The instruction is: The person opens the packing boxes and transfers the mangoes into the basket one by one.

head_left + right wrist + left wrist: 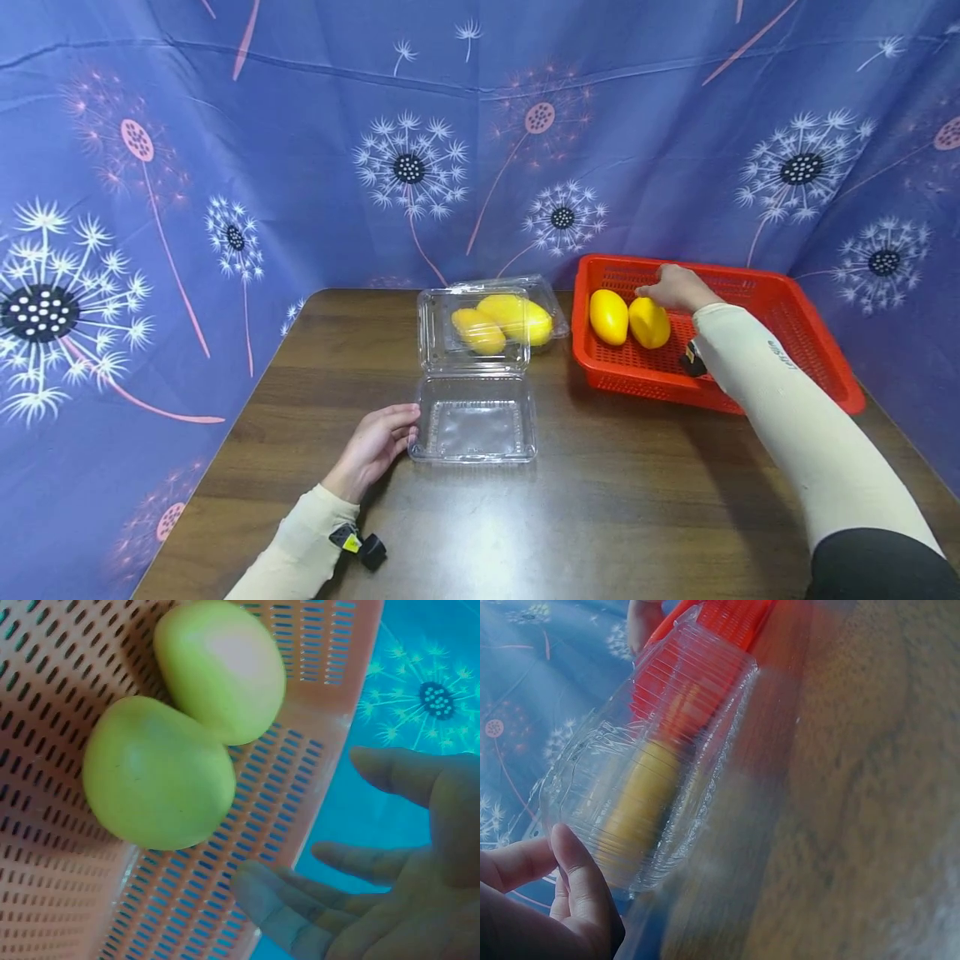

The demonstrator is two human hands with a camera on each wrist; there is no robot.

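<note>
A clear plastic clamshell box [474,457] stands on the table with its lid raised. At its left side, my left hand [378,442] pinches the rim between thumb [574,859] and fingers. My right hand [678,287] is over the red basket [821,346], fingers spread and nothing held. Two yellow mangoes, one on the left [608,317] and one on the right [649,323], lie side by side in the basket's left part. In the right wrist view the fingertips are apart from the nearer mango [157,776].
Behind the raised lid is a second clear box [557,310] with two mangoes [517,317] inside, partly seen through the lid. The basket stands to its right. A blue dandelion-print cloth [300,167] hangs behind the wooden table [600,508].
</note>
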